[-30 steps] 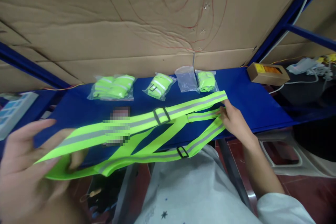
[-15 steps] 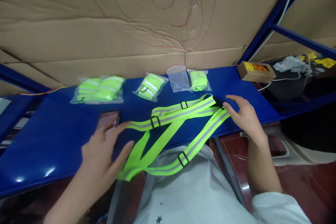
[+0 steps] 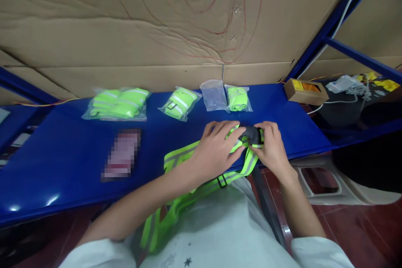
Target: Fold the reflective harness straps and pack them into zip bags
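Left hand [image 3: 216, 146]: pinches lime reflective strap [image 3: 250, 163] beside black buckle [image 3: 251, 135]. Right hand [image 3: 271, 146]: pinches buckle's right end. Between both: long axis running crosswise, hand to hand.

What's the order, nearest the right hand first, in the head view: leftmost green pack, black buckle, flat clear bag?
1. Black buckle: touching the right hand, at its left.
2. Flat clear bag: forward and left.
3. Leftmost green pack: farther left.

1. We saw soft light, with two glare spots on the blue table [image 3: 69, 150].
2. We found the floor [image 3: 348, 226] dim.
3. We noticed the phone [image 3: 122, 155] pixelated and the hanging straps [image 3: 151, 230] slightly blurred.
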A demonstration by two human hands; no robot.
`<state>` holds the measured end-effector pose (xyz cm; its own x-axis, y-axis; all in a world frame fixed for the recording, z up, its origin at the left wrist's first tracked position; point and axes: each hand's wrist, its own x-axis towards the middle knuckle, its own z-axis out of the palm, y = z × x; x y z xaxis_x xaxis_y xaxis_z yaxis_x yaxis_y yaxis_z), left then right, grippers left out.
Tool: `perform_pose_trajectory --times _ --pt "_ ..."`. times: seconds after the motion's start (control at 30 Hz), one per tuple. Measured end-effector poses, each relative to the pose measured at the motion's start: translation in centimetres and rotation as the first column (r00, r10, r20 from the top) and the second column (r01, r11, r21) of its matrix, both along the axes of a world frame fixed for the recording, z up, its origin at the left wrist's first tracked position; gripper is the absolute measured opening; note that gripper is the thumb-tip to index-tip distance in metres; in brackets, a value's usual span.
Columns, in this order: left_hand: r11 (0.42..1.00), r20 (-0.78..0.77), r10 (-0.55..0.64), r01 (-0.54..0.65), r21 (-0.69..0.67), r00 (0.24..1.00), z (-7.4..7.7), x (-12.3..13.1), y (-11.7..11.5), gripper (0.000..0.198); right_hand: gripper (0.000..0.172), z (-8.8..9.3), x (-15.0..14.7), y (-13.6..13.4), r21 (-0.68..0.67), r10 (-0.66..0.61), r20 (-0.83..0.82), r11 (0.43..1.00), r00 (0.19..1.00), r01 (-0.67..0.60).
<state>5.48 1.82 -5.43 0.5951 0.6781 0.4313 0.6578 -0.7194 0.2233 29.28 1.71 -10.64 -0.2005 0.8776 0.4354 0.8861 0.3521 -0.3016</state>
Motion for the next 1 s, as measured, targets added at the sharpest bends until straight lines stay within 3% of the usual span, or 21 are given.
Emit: perform_pose_trajectory --times 0.27,0.53,0.7,0.77,0.87,0.93,1.0 --pt "0.993 -0.107 -0.08 0.069 -0.1 0.991 0.3 -0.2 1.1 0.027 0.045 1.8 -2.1 -2.3 0.095 0.141 0.122 0.984 0.982 -0.153" --pt "0.98 -0.326 -0.084 0.136 0.142 0.941 -1.0 -1.1 1.4 0.019 0.058 1.7 -3.3 -2.2 -0.042 0.168 0.301 0.986 0.939 -0.163" --pt "0.993 -0.374 -0.073 0.101 0.056 0.924 -0.1 -2.1 1.8 0.014 0.052 1.5 -2.0 -1.4 -0.046 0.175 0.36 0.984 0.916 -0.17" --pt "1.0 -0.273 -0.014 0.016 0.005 0.962 0.8 -3.9 2.4 0.017 0.051 1.8 -0.3 -1.1 -0.009 0.085 0.255 0.996 0.963 -0.085" --pt "0.991 0.109 0.095 -0.084 -0.101 0.989 2.3 -8.0 3.5 0.03 0.043 2.4 3.2 -1.0 0.053 -0.04 -0.076 0.998 0.996 0.044" --pt "0.978 0.461 0.155 -0.072 -0.194 0.874 3.2 -11.1 3.9 0.035 0.034 2.6 5.7 -0.9 0.065 -0.1 -0.32 0.99 0.942 0.127" --pt "0.979 0.731 0.168 -0.027 -0.201 0.661 4.1 -13.8 3.9 0.038 0.03 2.5 8.1 -0.7 0.026 -0.16 -0.541 0.978 0.826 0.206"
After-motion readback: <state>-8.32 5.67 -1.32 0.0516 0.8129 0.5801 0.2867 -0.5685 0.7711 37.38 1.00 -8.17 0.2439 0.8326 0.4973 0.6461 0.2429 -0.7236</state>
